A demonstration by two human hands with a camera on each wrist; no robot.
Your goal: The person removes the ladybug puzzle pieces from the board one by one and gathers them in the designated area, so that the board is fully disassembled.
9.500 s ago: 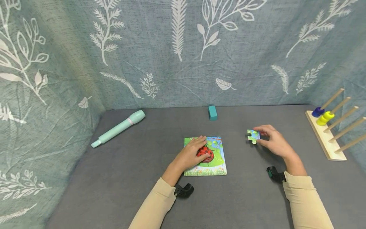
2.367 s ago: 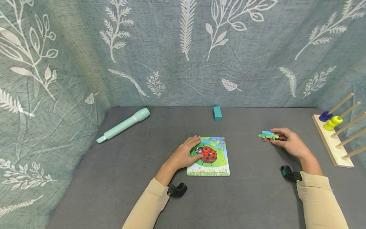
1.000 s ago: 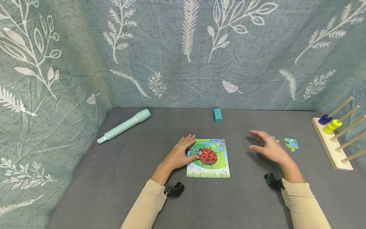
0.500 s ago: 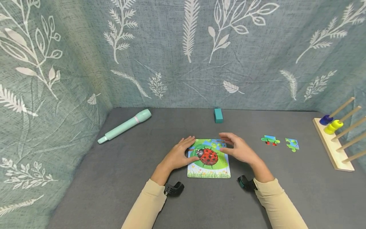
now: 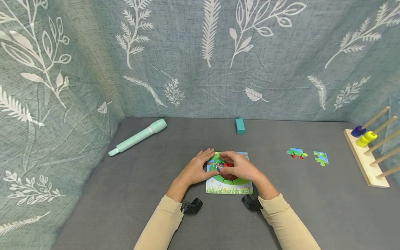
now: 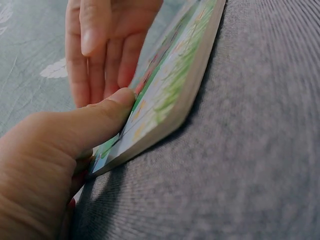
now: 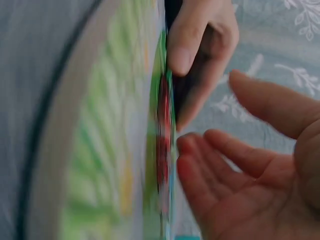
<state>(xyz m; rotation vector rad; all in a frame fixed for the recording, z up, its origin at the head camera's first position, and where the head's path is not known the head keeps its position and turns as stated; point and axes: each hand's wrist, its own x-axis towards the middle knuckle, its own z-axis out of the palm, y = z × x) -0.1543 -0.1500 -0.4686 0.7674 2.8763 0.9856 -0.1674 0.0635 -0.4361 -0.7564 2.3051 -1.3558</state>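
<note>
**Puzzle (image 5: pixel 229 190) on table (image 5: pixel 125 187) under both hands**

Head view: the right hand (image 5: pixel 242 168) has just left two loose pieces (image 5: pixel 295 151), right of the puzzle, and now hovers above it, empty; work apparently returns there. The left hand (image 5: pixel 194 171) spans its left edge, fingers straight.

Left wrist: the left thumb rests on the puzzle.

Right wrist: thumb and bent fingers stand apart; contact is unclear.

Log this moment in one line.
left hand: touching ladybug puzzle | right hand: empty, over puzzle | loose pieces: two, on table at right
</note>
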